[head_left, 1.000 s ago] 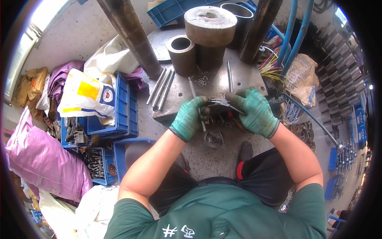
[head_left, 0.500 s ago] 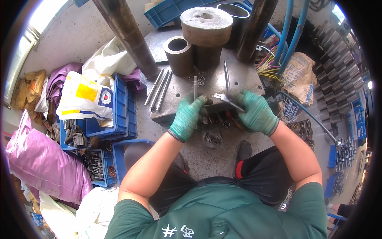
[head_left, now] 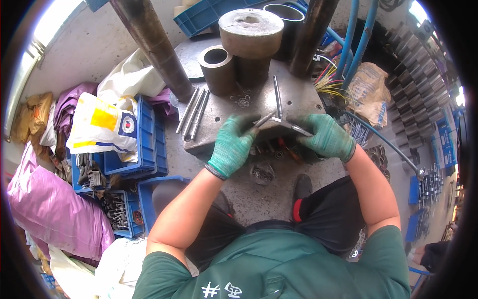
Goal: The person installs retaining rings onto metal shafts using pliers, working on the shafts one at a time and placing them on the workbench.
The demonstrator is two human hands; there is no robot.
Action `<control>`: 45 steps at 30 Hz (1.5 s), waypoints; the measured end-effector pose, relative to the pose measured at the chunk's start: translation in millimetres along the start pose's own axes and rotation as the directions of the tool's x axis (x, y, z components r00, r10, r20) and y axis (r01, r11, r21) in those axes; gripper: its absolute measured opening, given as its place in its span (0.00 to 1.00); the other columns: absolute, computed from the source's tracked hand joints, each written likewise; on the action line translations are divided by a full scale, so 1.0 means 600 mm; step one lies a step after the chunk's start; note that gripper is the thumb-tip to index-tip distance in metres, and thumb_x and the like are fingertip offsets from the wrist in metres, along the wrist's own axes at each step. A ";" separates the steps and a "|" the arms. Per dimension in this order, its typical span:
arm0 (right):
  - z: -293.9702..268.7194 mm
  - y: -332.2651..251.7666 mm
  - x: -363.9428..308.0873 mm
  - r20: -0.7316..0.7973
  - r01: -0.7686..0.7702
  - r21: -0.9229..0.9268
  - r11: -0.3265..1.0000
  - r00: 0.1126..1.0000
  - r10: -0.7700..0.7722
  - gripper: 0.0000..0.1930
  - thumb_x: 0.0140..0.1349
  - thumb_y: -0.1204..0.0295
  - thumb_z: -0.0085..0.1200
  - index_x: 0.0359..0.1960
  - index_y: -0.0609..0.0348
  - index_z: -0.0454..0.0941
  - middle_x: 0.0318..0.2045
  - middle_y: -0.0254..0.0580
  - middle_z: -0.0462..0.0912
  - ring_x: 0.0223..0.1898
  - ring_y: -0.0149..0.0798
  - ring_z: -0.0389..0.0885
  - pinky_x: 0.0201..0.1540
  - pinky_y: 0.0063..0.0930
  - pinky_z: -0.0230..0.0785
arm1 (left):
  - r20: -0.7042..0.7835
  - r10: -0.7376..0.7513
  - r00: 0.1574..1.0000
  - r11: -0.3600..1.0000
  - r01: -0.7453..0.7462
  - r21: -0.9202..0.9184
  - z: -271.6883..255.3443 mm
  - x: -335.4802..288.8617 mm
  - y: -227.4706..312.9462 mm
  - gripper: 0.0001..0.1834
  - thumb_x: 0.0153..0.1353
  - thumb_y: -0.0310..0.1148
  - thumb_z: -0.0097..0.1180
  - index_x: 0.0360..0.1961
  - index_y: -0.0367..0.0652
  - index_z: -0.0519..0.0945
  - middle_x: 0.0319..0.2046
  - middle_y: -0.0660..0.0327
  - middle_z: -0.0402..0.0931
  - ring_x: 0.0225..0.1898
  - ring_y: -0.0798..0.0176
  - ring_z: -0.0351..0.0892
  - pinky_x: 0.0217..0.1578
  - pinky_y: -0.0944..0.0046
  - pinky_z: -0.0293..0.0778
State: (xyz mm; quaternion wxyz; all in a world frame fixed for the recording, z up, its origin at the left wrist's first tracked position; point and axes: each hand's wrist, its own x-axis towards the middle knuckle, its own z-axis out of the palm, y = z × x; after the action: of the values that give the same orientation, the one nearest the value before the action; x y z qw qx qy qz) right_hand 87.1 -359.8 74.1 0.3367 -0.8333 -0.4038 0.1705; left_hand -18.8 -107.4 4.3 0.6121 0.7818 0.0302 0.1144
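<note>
Grip of the left hand (head_left: 233,142) is curled around a rod (head_left: 265,119), whose long axis slants up to the right, its bare end aimed toward the tips of the pliers (head_left: 301,130). The right hand (head_left: 326,135) has its grip wrapped on the pliers, which slant with tips to the upper left and handle to the lower right. Rod and pliers are at the near edge of the worktop (head_left: 303,97); whether they touch is hard to tell. The left glove hides the rod's lower part, and the fingertips are blurred. Beyond, a loose rod (head_left: 278,94) points away from the person; small rings (head_left: 242,101) lie left of it, too small to make out singly.
</note>
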 end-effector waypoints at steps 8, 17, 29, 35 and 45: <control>-0.004 0.018 -0.012 0.211 -0.192 0.250 0.949 0.967 0.140 0.33 0.57 0.77 0.61 0.69 0.58 0.78 0.44 0.40 0.89 0.42 0.29 0.84 0.50 0.30 0.79 | 0.378 -0.077 0.923 0.994 0.099 -0.040 -0.022 -0.002 0.032 0.31 0.65 0.21 0.53 0.71 0.36 0.73 0.55 0.57 0.82 0.54 0.65 0.78 0.58 0.61 0.77; -0.010 0.001 -0.016 0.240 -0.166 0.168 0.972 0.963 0.123 0.32 0.57 0.78 0.59 0.68 0.61 0.78 0.43 0.40 0.88 0.40 0.26 0.82 0.46 0.27 0.79 | 0.318 -0.092 0.944 0.934 0.193 -0.302 -0.016 -0.009 0.039 0.29 0.65 0.29 0.51 0.68 0.35 0.77 0.45 0.62 0.83 0.31 0.76 0.72 0.34 0.74 0.70; 0.011 -0.029 -0.001 0.396 -0.358 0.292 0.887 0.889 0.229 0.34 0.56 0.78 0.60 0.69 0.58 0.78 0.50 0.41 0.87 0.37 0.28 0.83 0.42 0.28 0.80 | 0.321 -0.235 0.918 0.809 0.367 -0.459 -0.013 -0.002 0.015 0.27 0.68 0.28 0.44 0.65 0.27 0.76 0.32 0.61 0.81 0.23 0.74 0.76 0.27 0.72 0.74; 0.014 -0.032 0.003 0.359 -0.238 0.248 0.939 0.923 0.139 0.35 0.54 0.77 0.61 0.69 0.60 0.77 0.65 0.52 0.81 0.60 0.38 0.82 0.63 0.32 0.74 | 0.402 -0.265 0.876 0.602 0.476 -0.641 -0.017 -0.003 0.023 0.28 0.67 0.27 0.41 0.65 0.27 0.75 0.32 0.59 0.82 0.21 0.73 0.74 0.25 0.72 0.74; 0.043 -0.033 0.013 0.249 -0.223 0.344 0.912 0.958 0.141 0.35 0.59 0.75 0.61 0.71 0.67 0.71 0.63 0.51 0.83 0.62 0.35 0.80 0.65 0.31 0.72 | 0.475 -0.326 0.818 0.157 0.542 -0.826 -0.024 0.014 -0.013 0.26 0.68 0.31 0.45 0.63 0.25 0.74 0.45 0.47 0.85 0.14 0.71 0.63 0.17 0.74 0.66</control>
State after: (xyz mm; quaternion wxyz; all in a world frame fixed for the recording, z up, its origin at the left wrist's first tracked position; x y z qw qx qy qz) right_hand 66.1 -333.8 69.4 0.4230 -0.7656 -0.3194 0.3645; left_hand -13.0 -90.0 1.0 0.9530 0.2356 0.1240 -0.1445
